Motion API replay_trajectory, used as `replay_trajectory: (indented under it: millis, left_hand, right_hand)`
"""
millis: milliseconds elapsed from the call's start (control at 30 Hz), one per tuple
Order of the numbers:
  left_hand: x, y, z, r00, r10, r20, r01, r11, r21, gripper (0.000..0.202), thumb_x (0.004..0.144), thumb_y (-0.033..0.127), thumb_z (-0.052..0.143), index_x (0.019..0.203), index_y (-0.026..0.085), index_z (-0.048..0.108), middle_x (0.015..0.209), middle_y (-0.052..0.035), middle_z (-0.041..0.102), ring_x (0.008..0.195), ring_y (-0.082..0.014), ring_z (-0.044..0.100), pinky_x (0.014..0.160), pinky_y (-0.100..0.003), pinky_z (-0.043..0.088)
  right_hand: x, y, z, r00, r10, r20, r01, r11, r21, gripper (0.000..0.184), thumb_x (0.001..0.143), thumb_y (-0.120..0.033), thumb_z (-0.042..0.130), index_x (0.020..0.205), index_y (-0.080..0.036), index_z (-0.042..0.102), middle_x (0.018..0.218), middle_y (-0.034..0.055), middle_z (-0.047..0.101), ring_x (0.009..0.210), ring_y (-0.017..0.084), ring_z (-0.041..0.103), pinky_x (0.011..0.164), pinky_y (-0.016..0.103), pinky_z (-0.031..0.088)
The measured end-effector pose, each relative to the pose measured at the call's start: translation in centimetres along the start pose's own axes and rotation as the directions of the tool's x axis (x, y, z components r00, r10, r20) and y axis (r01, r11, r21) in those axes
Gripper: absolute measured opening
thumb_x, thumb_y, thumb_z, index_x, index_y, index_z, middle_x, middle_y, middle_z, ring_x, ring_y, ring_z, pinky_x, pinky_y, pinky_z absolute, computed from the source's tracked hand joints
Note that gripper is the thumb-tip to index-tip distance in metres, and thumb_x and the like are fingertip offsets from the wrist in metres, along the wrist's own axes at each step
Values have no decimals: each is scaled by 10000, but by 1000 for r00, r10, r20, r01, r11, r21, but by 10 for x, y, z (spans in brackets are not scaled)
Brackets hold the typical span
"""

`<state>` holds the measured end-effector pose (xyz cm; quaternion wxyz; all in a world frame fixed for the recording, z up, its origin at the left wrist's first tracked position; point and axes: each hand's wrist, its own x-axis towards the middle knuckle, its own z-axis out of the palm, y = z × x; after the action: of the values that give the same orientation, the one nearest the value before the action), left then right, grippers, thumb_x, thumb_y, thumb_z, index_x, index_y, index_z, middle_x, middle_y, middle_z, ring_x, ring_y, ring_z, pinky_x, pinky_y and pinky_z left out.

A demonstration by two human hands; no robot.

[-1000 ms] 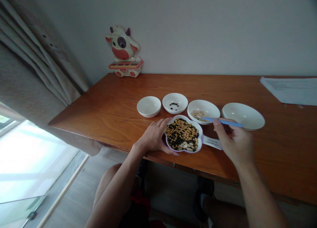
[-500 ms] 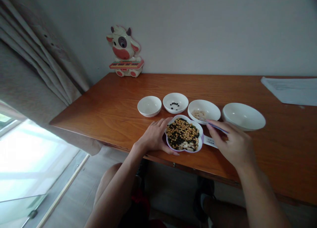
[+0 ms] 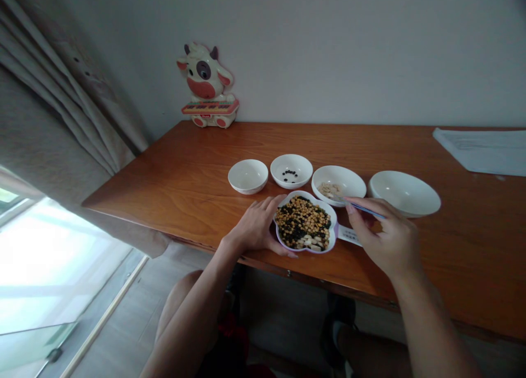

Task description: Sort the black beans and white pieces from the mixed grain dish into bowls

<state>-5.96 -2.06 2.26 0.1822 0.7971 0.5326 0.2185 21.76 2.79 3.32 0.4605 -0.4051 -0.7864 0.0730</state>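
Observation:
My left hand [image 3: 258,224] is wrapped round the left side of a white, purple-edged flower-shaped dish [image 3: 333,229] with a flat handle. Yellow beans, black beans and pale flat seeds [image 3: 311,241] lie mixed in it. In my right hand [image 3: 388,238] I pinch thin bluish tweezers [image 3: 367,210], their tip at the near edge of a white bowl [image 3: 349,181]. That bowl holds a small heap of pale seeds [image 3: 329,190]. Whether the tip grips a seed is too small to tell. Behind the dish, another white bowl [image 3: 292,165] contains several black beans [image 3: 290,173].
One white bowl [image 3: 247,175] stands at the left end of the row, and a larger one [image 3: 405,193] at the right end. A cow toy with a keyboard [image 3: 209,90] is against the wall. Papers [image 3: 487,150] lie at the table's back right.
My right hand has shifted very slightly to the right with the tweezers, which stay over the bowl of pale seeds. My left hand and the dish have not moved.

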Motion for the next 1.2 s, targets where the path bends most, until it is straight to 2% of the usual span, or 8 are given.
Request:
replay_trajectory:
  millis: [200,400,767,900,1033,1200]
  left_hand:
    - [0,0,1,1000,-8,1,8,1000,0,1282,496,697,881,1532,223,293,1441,-166,532,1326,-409,520,1133,-532,390]
    - [0,-1,1,1000,-8,-5,8,1000,-21,1286,488,680,897,1531,234,294,1413,-160,545,1312,-402,532,1124,-534,397]
    - [0,0,-1,1000,0,7,0,1000,-17,1288,504,722,869,1536,207,296,1469,-173,512,1336,-397,515,1146,-524,387]
    - [0,1,-2,1000,-1,11,1,1000,-11,1270,518,713,867,1535,208,298,1480,-173,507,1342,-399,512,1150,-520,382]
    - [0,0,-1,1000,19,-3,-19,1000,-6,1288,511,745,851,1532,182,304,1476,-180,510,1334,-396,517,1148,-511,386]
    - [0,-2,1,1000,26,-12,-26,1000,-12,1279,517,738,853,1532,193,299,1472,-180,515,1331,-399,522,1141,-520,390]
  right_hand:
    - [1,-2,1,998,68,17,-69,995,73,182,933,-275,624,1081,-235,724,1053,84,744,886,229,706,692,349,551]
    - [2,0,1,999,50,22,-53,989,136,141,913,-249,618,1019,-240,710,1027,80,711,954,250,685,798,389,552]
    - [1,4,-4,996,78,50,-87,977,194,117,903,-247,626,979,-255,715,994,58,698,947,244,667,863,411,526]
    - [0,3,-3,981,193,22,-194,964,183,175,920,-317,639,1054,-250,728,1052,72,722,927,233,687,811,382,553]
    - [-1,1,-2,939,344,-8,-336,922,195,280,930,-415,637,1115,-232,741,999,77,762,854,215,717,798,376,590]
    - [1,-1,-2,882,468,-60,-432,853,293,330,870,-486,707,1061,-224,770,1029,77,779,887,217,730,859,410,598]
